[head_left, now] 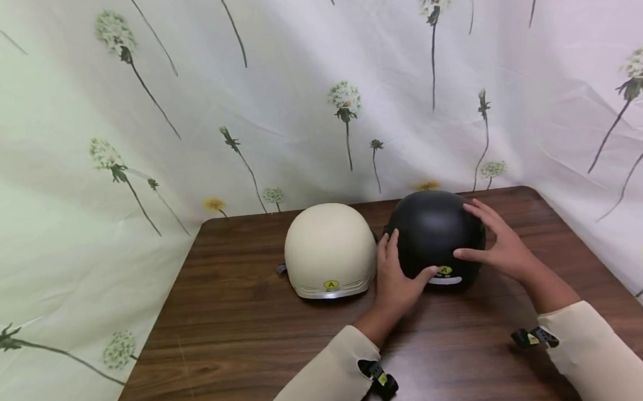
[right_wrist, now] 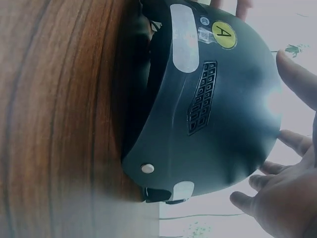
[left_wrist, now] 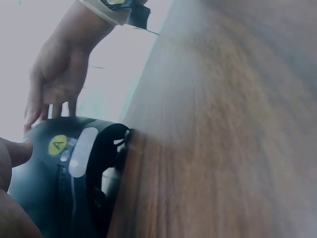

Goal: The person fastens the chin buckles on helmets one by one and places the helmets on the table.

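Observation:
A matte black helmet (head_left: pixel 428 230) sits on the right part of the table, with a yellow "A" sticker and a pale strip low on its front. My left hand (head_left: pixel 396 283) is at its left side, fingers extended along the shell and thumb near the sticker. On the opposite side my right hand (head_left: pixel 504 252) is spread, its fingertips against the shell. The right wrist view shows a vent grille and a rivet on the helmet (right_wrist: pixel 228 109). A cream helmet (head_left: pixel 329 244) with a similar sticker stands just left of my left hand.
The brown wooden table (head_left: pixel 225 346) carries both helmets near its back edge. White cloth (head_left: pixel 290 89) printed with dandelions hangs behind and on both sides. Small black devices are strapped at both cream sleeves (head_left: pixel 324 376).

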`<state>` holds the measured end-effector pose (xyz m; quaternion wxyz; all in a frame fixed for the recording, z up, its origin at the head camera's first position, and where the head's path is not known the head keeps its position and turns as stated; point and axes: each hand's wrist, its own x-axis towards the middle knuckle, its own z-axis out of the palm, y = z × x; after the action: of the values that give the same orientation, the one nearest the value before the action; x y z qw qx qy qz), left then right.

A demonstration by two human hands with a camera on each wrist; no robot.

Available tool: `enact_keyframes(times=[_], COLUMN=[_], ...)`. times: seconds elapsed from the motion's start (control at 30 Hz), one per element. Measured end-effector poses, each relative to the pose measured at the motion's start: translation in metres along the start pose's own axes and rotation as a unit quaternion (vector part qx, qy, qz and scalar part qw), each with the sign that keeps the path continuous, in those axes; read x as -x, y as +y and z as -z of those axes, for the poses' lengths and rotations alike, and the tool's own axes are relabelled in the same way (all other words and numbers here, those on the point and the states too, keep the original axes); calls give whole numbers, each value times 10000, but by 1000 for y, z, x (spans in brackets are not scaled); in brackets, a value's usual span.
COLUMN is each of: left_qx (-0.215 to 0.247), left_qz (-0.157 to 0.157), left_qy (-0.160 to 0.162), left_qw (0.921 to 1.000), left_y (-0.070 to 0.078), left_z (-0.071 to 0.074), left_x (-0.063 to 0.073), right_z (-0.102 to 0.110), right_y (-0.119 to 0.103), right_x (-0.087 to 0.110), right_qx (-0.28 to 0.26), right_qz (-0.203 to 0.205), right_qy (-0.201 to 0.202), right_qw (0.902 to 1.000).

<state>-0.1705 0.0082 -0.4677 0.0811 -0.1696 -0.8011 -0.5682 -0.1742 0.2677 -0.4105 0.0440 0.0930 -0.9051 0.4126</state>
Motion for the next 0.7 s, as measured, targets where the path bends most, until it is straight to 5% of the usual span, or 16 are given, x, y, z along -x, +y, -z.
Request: enact_keyframes(times=[0.27, 0.47, 0.7], left_qx=[-92, 268, 65], left_qz=[179, 71, -569], left_qy=[-124, -136, 592], left_qw=[9997, 9995, 9966], left_y=[15, 17, 12], left_z=[24, 47, 80], left_x=[16, 30, 41], right_z=[6, 6, 10], right_y=[7, 19, 30], right_x=[22, 36, 52], right_qx=[-63, -81, 210], right_qz=[-214, -472, -647], right_qy=[130, 114, 355], right_qw=[9997, 9988, 9971])
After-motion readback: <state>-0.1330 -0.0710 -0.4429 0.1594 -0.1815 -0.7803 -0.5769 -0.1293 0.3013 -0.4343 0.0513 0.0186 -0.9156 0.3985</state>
